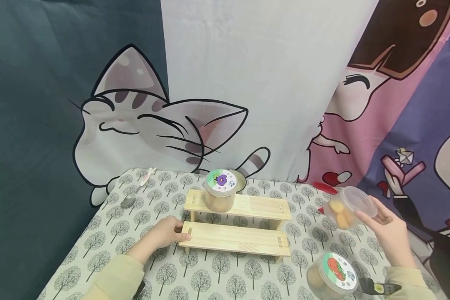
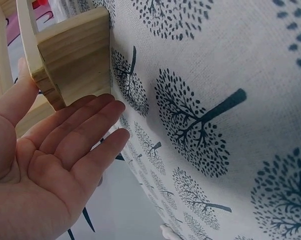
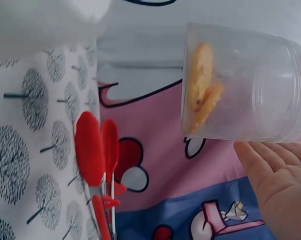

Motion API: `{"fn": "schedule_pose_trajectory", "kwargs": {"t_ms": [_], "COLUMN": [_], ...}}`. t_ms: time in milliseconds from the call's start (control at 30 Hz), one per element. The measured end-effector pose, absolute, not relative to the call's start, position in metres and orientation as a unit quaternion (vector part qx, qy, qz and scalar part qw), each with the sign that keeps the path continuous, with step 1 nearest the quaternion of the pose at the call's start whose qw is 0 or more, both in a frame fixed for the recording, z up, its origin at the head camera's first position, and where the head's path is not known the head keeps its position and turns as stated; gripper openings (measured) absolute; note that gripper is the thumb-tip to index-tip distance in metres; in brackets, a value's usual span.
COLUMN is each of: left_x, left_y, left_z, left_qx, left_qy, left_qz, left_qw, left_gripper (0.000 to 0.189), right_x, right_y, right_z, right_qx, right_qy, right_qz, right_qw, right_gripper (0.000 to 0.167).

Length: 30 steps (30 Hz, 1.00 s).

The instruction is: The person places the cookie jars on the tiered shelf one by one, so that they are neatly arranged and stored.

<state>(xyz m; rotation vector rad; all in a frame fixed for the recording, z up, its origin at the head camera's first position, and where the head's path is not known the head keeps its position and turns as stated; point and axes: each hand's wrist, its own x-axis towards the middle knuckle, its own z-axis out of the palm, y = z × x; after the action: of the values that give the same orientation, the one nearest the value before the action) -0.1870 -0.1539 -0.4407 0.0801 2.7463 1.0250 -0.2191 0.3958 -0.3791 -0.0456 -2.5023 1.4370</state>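
My left hand [image 1: 166, 233] grips the left end of the lower step of a two-step wooden stand [image 1: 234, 238]. Its thumb is on the board, and the fingers reach beside the leg in the left wrist view. In my right hand [image 1: 391, 229], at the right above the cloth, is a clear plastic jar [image 1: 346, 208], held tilted by its rim end. Several yellow biscuit-like pieces [image 3: 203, 75] lie at the jar's bottom. Whether that jar has a lid I cannot tell. A jar with a purple flower label [image 1: 220, 192] stands on the upper step.
Below my right hand stands a jar with a tomato label [image 1: 331, 277]. A round, pale greenish object [image 1: 241, 181] shows behind the flower jar. Red-headed utensils [image 3: 90, 150] lie at the back right, a spoon [image 1: 138, 188] at the back left. A printed curtain [image 1: 277, 83] hangs behind.
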Motion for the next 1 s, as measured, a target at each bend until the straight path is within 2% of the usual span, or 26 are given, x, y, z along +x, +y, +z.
{"fn": "schedule_pose_trajectory", "kwargs": {"t_ms": [300, 500, 1000], "left_x": [-0.188, -0.188, -0.187], "left_y": [-0.153, -0.154, -0.155], "left_z": [-0.439, -0.439, -0.441], "left_qx": [0.035, 0.035, 0.033], "left_qy": [0.933, 0.933, 0.932], "left_qz": [0.346, 0.344, 0.347], "left_qw": [0.096, 0.096, 0.097], "left_gripper": [0.032, 0.034, 0.035], "right_x": [-0.215, -0.214, -0.221], "right_y": [0.381, 0.367, 0.325], "right_z": [-0.366, -0.361, -0.363], "right_qx": [0.003, 0.005, 0.056], "right_qy": [-0.847, -0.878, -0.88], "right_qz": [0.516, 0.458, 0.454], "right_qw": [0.129, 0.14, 0.13], "right_gripper": [0.065, 0.065, 0.068]}}
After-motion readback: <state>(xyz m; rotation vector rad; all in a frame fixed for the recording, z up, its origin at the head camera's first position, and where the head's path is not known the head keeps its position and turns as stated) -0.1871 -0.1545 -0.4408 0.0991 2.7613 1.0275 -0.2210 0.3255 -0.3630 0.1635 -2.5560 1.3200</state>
